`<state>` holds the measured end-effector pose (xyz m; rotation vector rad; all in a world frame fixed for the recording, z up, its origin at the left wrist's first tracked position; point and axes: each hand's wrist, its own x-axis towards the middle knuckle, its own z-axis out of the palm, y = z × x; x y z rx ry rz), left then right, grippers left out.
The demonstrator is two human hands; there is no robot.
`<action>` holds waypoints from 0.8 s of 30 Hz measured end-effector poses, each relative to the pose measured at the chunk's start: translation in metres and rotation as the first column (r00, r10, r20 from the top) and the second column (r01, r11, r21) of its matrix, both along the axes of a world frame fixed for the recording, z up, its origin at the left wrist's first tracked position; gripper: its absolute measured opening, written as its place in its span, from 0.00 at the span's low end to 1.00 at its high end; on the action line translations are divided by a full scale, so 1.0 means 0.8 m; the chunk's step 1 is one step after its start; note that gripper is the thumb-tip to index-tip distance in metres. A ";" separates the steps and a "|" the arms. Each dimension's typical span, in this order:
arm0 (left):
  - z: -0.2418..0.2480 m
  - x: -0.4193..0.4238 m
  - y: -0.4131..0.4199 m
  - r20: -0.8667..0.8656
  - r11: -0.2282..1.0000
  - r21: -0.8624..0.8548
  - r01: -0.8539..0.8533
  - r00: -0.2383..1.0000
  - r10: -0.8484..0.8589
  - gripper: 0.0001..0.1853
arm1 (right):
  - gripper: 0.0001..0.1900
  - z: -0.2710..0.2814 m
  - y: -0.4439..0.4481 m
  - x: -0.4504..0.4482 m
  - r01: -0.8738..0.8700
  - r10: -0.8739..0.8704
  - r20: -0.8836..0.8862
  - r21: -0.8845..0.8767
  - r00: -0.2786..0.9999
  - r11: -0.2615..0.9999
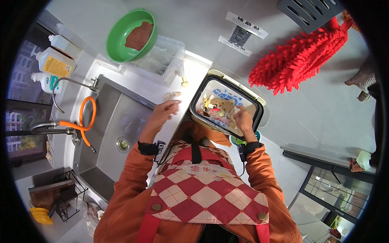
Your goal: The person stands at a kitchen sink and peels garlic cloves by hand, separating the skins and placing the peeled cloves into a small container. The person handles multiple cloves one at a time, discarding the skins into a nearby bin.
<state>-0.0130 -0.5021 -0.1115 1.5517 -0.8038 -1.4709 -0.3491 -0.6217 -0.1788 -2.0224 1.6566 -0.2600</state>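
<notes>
My left hand (165, 112) is over the white counter (194, 65) by the sink, its fingers loosely bent just below some small pale scraps (176, 94). Whether it holds anything cannot be told. My right hand (243, 117) reaches over the open trash bin (259, 117), with something small and whitish at its fingertips. Inside the bin lies mixed food waste and plastic (217, 111) in a printed bag. Another yellowish piece (184, 82) lies on the counter near a clear plastic box (174, 65).
A green basin (117, 38) with a brown cloth (139, 35) rests on the box. To the left is a steel sink (104, 121) with an orange faucet hose (81, 112). Bottles (57, 63) line the window side. A red chenille mitt (297, 60) hangs on the wall.
</notes>
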 end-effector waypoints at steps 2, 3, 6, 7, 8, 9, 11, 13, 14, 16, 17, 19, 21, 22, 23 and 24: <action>0.015 -0.033 -0.023 -0.156 0.998 -0.056 0.027 0.987 -0.036 0.16 | 0.15 0.019 0.007 0.012 -0.050 0.041 0.246 0.030 0.968 0.998; 0.019 -0.049 -0.033 -0.199 0.998 -0.044 0.039 0.979 -0.047 0.16 | 0.14 0.032 0.011 0.018 -0.077 0.016 0.409 0.132 0.912 0.988; 0.023 -0.091 -0.055 -0.339 0.990 -0.106 0.095 0.932 -0.126 0.14 | 0.12 0.077 0.034 0.035 -0.225 -0.116 0.713 0.366 0.692 0.903; 0.022 -0.104 -0.060 -0.376 0.985 -0.134 0.111 0.914 -0.154 0.14 | 0.11 0.090 0.042 0.040 -0.325 -0.140 0.813 0.376 0.565 0.868; 0.020 -0.117 -0.062 -0.407 0.981 -0.143 0.127 0.896 -0.176 0.13 | 0.11 0.101 0.050 0.045 -0.253 -0.180 0.793 0.387 0.582 0.887; 0.018 -0.127 -0.065 -0.403 0.972 -0.182 0.149 0.890 -0.212 0.14 | 0.10 0.111 0.057 0.048 -0.218 -0.183 0.812 0.353 0.554 0.910; 0.015 -0.147 -0.067 -0.374 0.960 -0.199 0.195 0.891 -0.258 0.15 | 0.10 0.125 0.063 0.044 -0.148 -0.191 0.818 0.316 0.543 0.937; 0.014 -0.161 -0.070 -0.321 0.940 -0.262 0.220 0.898 -0.300 0.17 | 0.10 0.133 0.065 0.037 -0.077 -0.232 0.786 0.333 0.572 0.940; 0.014 -0.166 -0.071 -0.265 0.928 -0.281 0.244 0.910 -0.320 0.18 | 0.11 0.135 0.066 0.032 -0.061 -0.211 0.775 0.306 0.595 0.950; 0.015 -0.174 -0.075 -0.127 0.896 -0.339 0.285 0.930 -0.344 0.17 | 0.10 0.137 0.067 0.024 -0.041 -0.213 0.792 0.287 0.572 0.957; 0.016 -0.177 -0.077 -0.090 0.894 -0.326 0.308 0.931 -0.353 0.17 | 0.10 0.138 0.067 0.022 -0.034 -0.225 0.800 0.293 0.556 0.956; 0.017 -0.181 -0.078 -0.009 0.883 -0.314 0.349 0.929 -0.370 0.17 | 0.09 0.137 0.067 0.016 -0.019 -0.206 0.782 0.268 0.588 0.963; 0.018 -0.182 -0.079 0.023 0.867 -0.351 0.355 0.928 -0.371 0.16 | 0.09 0.136 0.065 0.012 -0.023 -0.215 0.764 0.288 0.609 0.957; 0.019 -0.183 -0.080 0.040 0.859 -0.366 0.359 0.928 -0.370 0.16 | 0.09 0.135 0.064 0.010 -0.033 -0.226 0.754 0.311 0.617 0.950; 0.020 -0.186 -0.079 0.065 0.853 -0.381 0.357 0.931 -0.360 0.16 | 0.10 0.135 0.063 0.007 -0.045 -0.234 0.745 0.334 0.624 0.942; 0.020 -0.189 -0.078 0.091 0.847 -0.397 0.354 0.933 -0.348 0.15 | 0.10 0.135 0.060 0.005 -0.067 -0.238 0.738 0.358 0.631 0.931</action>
